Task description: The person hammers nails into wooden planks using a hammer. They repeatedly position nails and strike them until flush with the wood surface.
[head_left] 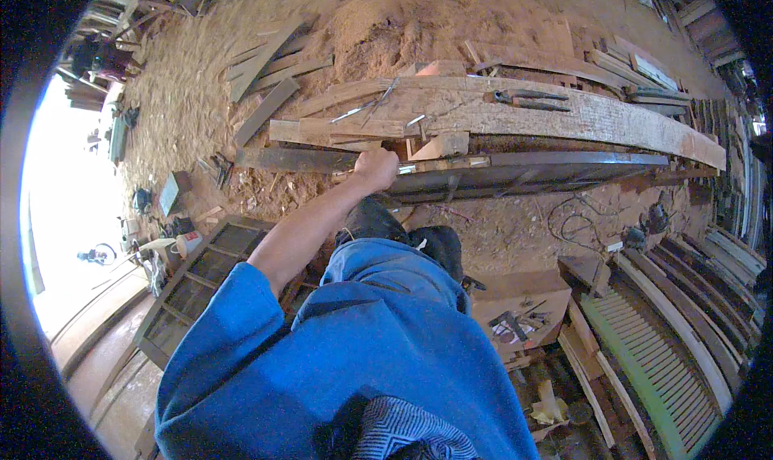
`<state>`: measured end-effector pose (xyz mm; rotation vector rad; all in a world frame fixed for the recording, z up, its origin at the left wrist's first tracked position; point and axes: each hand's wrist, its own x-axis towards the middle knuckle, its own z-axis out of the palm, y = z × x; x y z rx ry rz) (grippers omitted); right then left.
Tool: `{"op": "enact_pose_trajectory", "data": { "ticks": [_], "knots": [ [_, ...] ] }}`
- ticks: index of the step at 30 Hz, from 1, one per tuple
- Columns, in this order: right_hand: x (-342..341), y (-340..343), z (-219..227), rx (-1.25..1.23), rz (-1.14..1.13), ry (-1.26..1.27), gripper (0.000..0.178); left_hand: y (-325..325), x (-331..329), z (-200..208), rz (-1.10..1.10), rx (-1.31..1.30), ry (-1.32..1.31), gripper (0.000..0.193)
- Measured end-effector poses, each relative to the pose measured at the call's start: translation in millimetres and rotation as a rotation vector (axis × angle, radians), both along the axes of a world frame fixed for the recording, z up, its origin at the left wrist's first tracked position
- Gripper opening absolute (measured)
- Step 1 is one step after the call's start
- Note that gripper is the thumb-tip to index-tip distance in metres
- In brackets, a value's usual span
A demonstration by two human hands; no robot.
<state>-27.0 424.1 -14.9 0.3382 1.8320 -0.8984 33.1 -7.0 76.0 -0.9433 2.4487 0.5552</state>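
My left hand [377, 170] is closed like a fist, knuckles up, at the left end of a long dark wooden frame [515, 177]. What lies inside its fingers is hidden. A dark board [294, 160] runs out to the left of the hand. Just beyond is a long thick wooden plank [483, 114], with a pair of pincers [527, 99] lying on it. A thin metal-tipped tool [351, 112] also rests there. Close to the hand sits a light wedge-shaped wood block [441, 146]. My right hand does not show.
Loose boards [270, 61] lie on the sawdust-covered ground at the far left. A wooden box [519, 295] with small tools stands near my right side. Beyond it are a green slatted shutter [644, 363] and stacked timber. A dark panelled frame [205, 267] lies at my left.
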Motion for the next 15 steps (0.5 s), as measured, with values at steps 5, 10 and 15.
{"op": "enact_pose_trajectory", "data": {
  "ticks": [5, 10, 15],
  "knots": [
    [0, 1, 0, 0.004, 0.002, -0.002, 0.042, -37, -36, 76, 0.152, 0.226, 0.284, 0.028],
    [1, 0, 1, 0.002, 0.025, -0.012, 0.042, -52, -14, 132, 0.361, -0.309, 0.729, 0.038],
    [3, 1, 3, 0.007, 0.035, -0.019, 0.042, -2, 45, 77, 0.287, -0.057, 0.472, 0.050]
  ]
}}
